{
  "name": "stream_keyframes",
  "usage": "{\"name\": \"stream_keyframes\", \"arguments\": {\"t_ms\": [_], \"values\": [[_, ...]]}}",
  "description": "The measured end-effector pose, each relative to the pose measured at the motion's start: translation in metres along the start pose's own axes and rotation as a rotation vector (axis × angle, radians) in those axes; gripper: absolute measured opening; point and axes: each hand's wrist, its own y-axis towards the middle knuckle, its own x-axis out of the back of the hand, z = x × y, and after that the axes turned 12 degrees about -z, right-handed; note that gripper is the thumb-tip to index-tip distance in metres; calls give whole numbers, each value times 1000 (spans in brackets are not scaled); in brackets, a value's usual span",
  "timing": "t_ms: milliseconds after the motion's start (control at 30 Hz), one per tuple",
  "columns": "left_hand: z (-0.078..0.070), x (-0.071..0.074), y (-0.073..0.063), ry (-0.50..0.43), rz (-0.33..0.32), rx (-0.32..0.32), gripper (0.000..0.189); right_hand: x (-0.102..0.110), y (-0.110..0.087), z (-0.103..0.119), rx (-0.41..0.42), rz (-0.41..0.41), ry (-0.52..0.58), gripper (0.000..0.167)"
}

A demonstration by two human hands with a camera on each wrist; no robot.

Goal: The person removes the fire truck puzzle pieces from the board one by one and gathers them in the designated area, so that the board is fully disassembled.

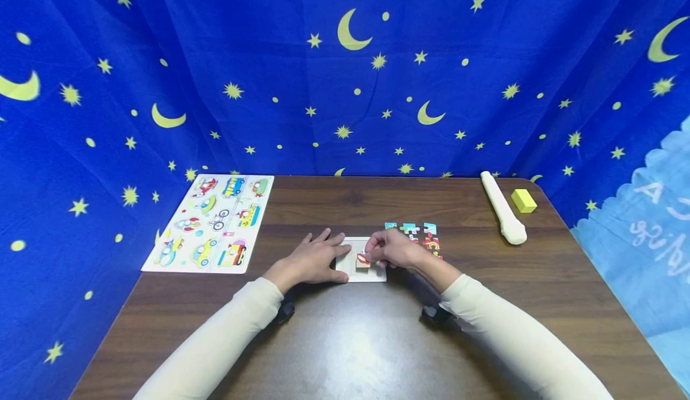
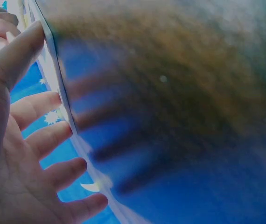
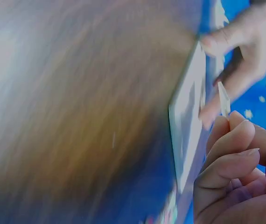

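Observation:
A small white puzzle tray lies on the table in front of me. My left hand rests at its left side, fingers straight and spread, with the thumb and a fingertip touching the tray's edge. Between thumb and fingertips, my right hand pinches a small red and white puzzle piece just above the tray. In the right wrist view that piece appears edge-on, apart from the tray. Several colourful jigsaw pieces lie beyond the right hand, partly hidden by it.
A large white board with vehicle pictures lies at the far left of the table. Toward the back right are a long white club-shaped object and a yellow block. A blue star-patterned curtain hangs behind.

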Motion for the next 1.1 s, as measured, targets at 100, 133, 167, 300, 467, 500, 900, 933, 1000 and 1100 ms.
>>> {"name": "stream_keyframes", "arguments": {"t_ms": [100,133,167,300,467,500,900,933,1000,1100], "values": [[0,1,-1,-8,4,13,78,20,-4,-6,-8,-29,8,11],[1,1,-1,-10,7,16,78,27,-6,-8,-16,-39,12,12],[1,1,-2,-11,11,19,78,33,-8,-11,-25,-47,16,12],[2,3,-3,-12,18,24,78,52,-13,-21,-57,-74,18,12],[2,4,-2,-8,17,26,78,57,-13,-29,-22,-77,1,10],[2,4,-2,-6,16,27,78,56,-13,-29,-3,-72,-9,10],[3,-1,-1,13,12,4,77,43,-12,-29,47,-72,-158,6],[3,-1,0,13,11,3,77,43,-12,-29,50,-77,-176,6],[3,-1,0,13,10,2,78,43,-11,-29,57,-84,-213,7],[3,1,0,11,11,0,78,44,-10,-29,75,-89,-246,7]]}}
